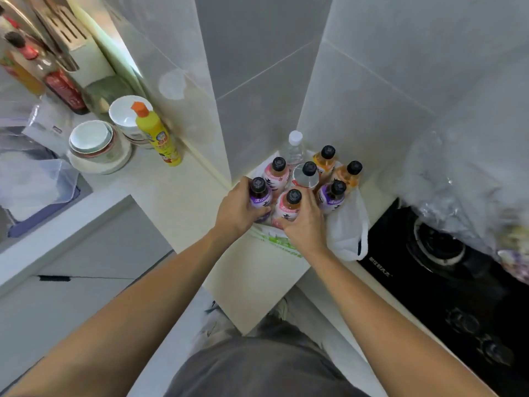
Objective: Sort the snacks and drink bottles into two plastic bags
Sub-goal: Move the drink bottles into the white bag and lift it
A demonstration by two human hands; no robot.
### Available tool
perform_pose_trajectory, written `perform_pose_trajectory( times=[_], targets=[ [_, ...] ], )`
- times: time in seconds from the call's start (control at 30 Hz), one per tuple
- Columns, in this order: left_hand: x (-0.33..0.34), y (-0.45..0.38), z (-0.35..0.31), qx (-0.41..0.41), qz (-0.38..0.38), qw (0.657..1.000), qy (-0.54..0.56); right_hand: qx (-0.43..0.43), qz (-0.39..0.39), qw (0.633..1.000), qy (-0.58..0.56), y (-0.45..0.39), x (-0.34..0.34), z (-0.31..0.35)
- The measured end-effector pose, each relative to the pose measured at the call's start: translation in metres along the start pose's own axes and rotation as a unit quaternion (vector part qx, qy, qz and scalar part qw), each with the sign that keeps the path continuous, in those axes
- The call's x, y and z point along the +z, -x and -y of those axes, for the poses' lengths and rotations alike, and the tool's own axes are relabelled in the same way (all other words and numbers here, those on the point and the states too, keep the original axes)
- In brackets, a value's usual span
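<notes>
Several black-capped drink bottles stand in a cluster in the counter's corner, on a white plastic bag (347, 233). My left hand (239, 209) grips a purple bottle (259, 193) at the cluster's front left. My right hand (303, 222) grips a pink bottle (289, 203) beside it. Behind stand another pink bottle (276, 171), a second purple bottle (332, 196), two orange bottles (325, 159) and a clear water bottle (294, 147). A second, clear plastic bag (458, 190) with snacks lies over the stove at the right.
A black gas stove (438, 270) fills the right side. A yellow dish-soap bottle (156, 133), stacked bowls (97, 144), sauce bottles (61, 84) and a knife block (74, 38) stand on the left counter. Tiled walls enclose the corner behind the bottles.
</notes>
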State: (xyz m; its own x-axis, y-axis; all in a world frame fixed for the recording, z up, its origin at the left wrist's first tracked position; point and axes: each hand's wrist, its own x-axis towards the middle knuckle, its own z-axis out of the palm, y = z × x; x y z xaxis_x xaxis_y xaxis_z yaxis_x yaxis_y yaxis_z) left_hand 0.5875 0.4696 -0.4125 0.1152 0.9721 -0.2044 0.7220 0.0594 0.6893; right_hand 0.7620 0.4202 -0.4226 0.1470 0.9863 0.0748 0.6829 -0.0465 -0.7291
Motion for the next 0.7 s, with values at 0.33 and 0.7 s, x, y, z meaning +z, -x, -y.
perform_pose_trajectory(
  times=[0.33,0.7],
  targets=[
    [-0.019,-0.019,0.016,0.086,0.068,0.993,-0.044,0.068,-0.02,0.997,0.016,0.0,0.027,0.018],
    [-0.056,-0.01,0.021,0.261,0.056,0.96,-0.088,0.094,-0.077,0.99,0.076,0.015,0.021,0.047]
  ],
)
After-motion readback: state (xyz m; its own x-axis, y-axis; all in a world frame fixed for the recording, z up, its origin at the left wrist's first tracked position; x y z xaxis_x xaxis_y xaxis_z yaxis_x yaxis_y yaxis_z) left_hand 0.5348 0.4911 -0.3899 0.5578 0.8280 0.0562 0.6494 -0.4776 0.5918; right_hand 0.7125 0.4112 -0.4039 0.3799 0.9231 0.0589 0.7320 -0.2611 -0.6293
